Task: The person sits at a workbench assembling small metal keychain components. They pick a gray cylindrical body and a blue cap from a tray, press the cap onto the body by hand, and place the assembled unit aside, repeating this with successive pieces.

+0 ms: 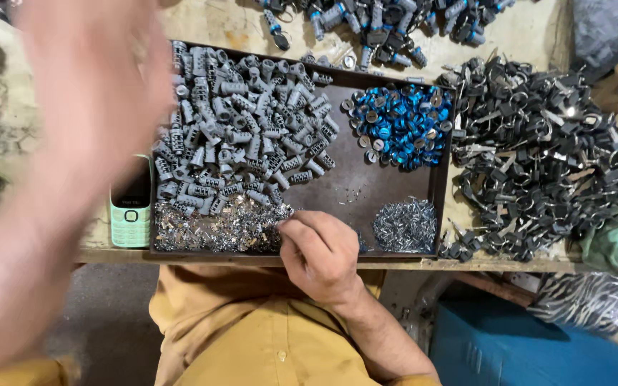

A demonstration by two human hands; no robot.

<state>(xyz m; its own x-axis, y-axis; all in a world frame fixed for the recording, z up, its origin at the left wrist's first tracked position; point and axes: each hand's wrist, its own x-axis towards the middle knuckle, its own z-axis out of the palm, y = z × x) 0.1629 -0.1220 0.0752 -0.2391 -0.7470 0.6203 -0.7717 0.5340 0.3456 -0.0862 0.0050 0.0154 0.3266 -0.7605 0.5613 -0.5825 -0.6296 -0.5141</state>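
The right hand (320, 254) is resting at the near edge of the dark metal tray (355, 189), fingers curled and fingertips pinching into the heap of small shiny metal pieces (216, 227) lying along the tray's front left; whether a piece is actually held cannot be told. Beside this heap, toward the tray's back left, a large pile of grey lock cylinders (244, 125) is lying. Blue-and-silver caps (398, 125) are filling the back right corner, and a clump of small silver pins (405, 225) is sitting at the front right. The left hand (91, 93) is raised close to the camera, blurred, apparently open and empty. A green mobile phone (131, 204) is lying just left of the tray; black-headed keys (538, 154) are spreading over the workbench to the right.
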